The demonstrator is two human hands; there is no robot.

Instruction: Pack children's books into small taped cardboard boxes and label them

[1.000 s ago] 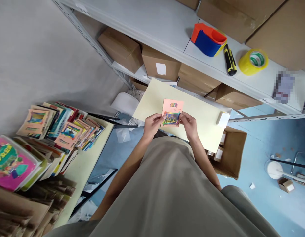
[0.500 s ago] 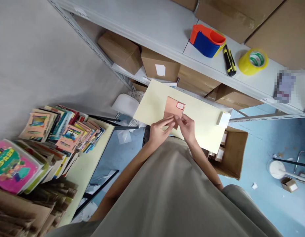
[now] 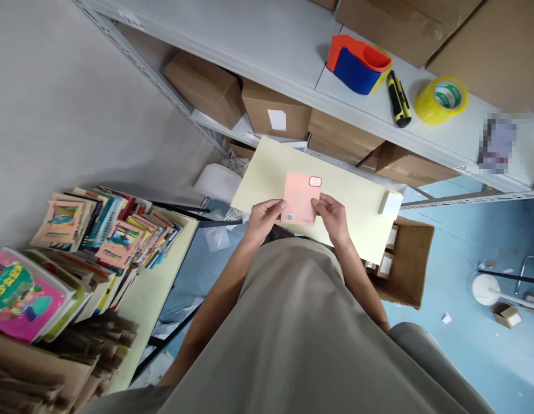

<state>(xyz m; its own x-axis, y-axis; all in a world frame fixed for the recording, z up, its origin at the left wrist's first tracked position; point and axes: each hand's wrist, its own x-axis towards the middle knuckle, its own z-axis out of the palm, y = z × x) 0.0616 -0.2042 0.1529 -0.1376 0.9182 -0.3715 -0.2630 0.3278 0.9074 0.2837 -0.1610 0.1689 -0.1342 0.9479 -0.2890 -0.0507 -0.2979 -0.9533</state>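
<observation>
A thin pink booklet (image 3: 300, 198) is held back side up, showing a barcode at its lower left and a red-edged sticker at its upper right. My left hand (image 3: 263, 218) grips its left edge and my right hand (image 3: 331, 215) grips its right edge. It hovers over the near part of a small pale yellow table (image 3: 357, 215) directly in front of me.
Rows of colourful books (image 3: 120, 230) lie on a table at my left. A grey metal shelf (image 3: 271, 52) ahead carries cardboard boxes, a red and blue holder (image 3: 355, 60), a utility knife (image 3: 395, 98) and yellow tape (image 3: 440, 99). An open carton (image 3: 407, 264) stands on the blue floor.
The booklet was turned over from its picture cover to its plain pink back. Both hands took a fresh hold on its side edges.
</observation>
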